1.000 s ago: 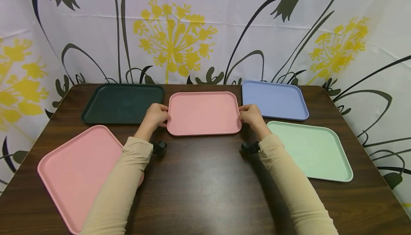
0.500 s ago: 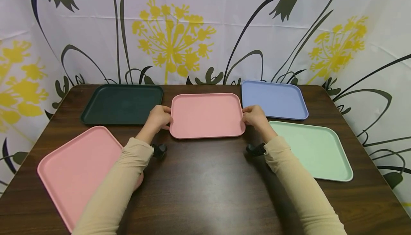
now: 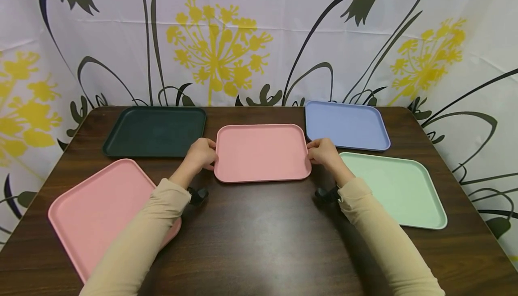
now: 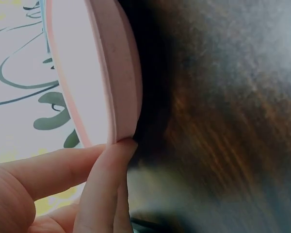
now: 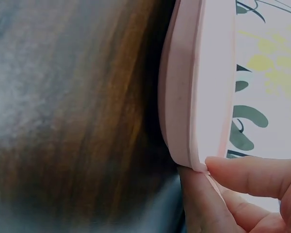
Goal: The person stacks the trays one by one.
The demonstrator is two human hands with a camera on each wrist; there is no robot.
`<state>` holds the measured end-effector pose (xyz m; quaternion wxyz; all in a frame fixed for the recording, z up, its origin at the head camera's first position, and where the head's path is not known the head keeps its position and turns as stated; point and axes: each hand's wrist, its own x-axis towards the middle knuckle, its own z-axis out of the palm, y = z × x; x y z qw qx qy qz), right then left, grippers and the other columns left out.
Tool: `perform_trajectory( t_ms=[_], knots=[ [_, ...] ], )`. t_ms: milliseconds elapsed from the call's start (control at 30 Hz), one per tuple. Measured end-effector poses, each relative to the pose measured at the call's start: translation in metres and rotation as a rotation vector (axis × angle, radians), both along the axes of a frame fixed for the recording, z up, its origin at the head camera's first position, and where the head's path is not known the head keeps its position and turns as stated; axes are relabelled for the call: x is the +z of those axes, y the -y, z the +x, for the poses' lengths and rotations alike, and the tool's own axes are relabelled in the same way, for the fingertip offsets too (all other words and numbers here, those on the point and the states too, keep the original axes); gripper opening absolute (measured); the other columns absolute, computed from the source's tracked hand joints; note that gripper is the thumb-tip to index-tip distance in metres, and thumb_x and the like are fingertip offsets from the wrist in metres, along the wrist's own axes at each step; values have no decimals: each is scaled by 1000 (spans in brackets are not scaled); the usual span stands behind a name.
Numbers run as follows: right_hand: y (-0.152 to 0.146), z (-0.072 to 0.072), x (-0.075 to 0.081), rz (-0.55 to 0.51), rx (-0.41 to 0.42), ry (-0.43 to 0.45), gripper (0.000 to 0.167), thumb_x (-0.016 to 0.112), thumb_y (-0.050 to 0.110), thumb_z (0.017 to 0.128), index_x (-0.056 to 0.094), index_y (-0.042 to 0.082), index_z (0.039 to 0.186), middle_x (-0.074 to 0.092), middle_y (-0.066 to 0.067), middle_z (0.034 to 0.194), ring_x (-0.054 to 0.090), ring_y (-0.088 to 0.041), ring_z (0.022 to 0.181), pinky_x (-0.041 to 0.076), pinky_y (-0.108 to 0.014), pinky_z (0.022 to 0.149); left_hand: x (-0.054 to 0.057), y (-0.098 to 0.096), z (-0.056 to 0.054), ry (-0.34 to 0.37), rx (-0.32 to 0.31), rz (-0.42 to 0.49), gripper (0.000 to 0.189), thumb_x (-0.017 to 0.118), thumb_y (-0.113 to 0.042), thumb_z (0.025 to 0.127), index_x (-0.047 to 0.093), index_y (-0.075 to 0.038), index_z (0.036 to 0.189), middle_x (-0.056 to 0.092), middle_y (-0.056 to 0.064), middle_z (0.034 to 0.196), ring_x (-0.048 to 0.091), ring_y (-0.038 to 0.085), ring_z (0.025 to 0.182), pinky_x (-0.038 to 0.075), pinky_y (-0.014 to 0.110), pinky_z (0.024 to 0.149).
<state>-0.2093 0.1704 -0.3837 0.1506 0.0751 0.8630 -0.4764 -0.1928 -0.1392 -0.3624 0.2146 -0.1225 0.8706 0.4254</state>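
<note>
A small pink tray lies level between my two hands, at the middle of the dark wood table. My left hand pinches its left short edge, thumb and fingers meeting at the rim in the left wrist view. At the opposite short edge my right hand pinches the rim the same way, and the right wrist view shows the tray's side wall above the fingertips. Each wrist carries a small black camera.
A dark green tray lies at the back left, a blue tray at the back right. A mint green tray sits to the right. Under my left forearm is a larger pink tray. A flowered cloth hangs behind the table.
Both hands have drawn the small pink tray toward me and slightly to the right, away from the table's back edge. The other trays stay in place.
</note>
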Motion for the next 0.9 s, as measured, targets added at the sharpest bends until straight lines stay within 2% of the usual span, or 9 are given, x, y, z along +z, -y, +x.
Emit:
perform_trajectory(
  t_ms=[67,200,300,400,667,900],
  knots=[
    [0,1,0,-1,4,6,42,51,-10,74,59,-17,115,61,-16,90,54,-5,62,56,-17,60,-3,0,0,-8,2,9,57,53,12,77,44,12,133,53,29,119,61,24,83,62,31,69],
    [-2,3,-1,2,7,18,42,52,-10,75,58,-16,116,60,-13,86,54,-6,63,58,-20,62,-4,1,3,0,5,39,56,53,12,78,42,12,133,52,27,113,59,24,85,62,33,71],
    [-3,5,0,-3,8,22,42,51,-10,75,57,-17,116,59,-10,83,54,-6,63,58,-19,61,-1,0,8,12,8,65,54,53,10,82,40,11,135,50,23,111,58,25,90,61,35,76],
    [-4,7,2,-9,19,23,42,50,-10,74,56,-18,115,59,-10,84,55,-6,63,57,-17,61,0,-1,12,14,14,93,54,53,8,84,38,10,136,49,19,107,57,22,88,62,33,74],
    [-11,9,1,-25,43,53,41,51,-9,76,54,-19,116,58,-14,91,57,-7,66,59,-20,65,-6,1,12,38,1,162,55,53,6,89,34,8,140,49,29,131,61,18,85,61,28,70],
    [-15,9,-1,-59,69,91,43,55,-8,80,49,-19,122,59,-15,95,59,-9,72,61,-27,74,-7,2,14,70,1,174,55,54,4,91,33,6,142,47,28,135,61,20,91,61,30,73]
  ],
)
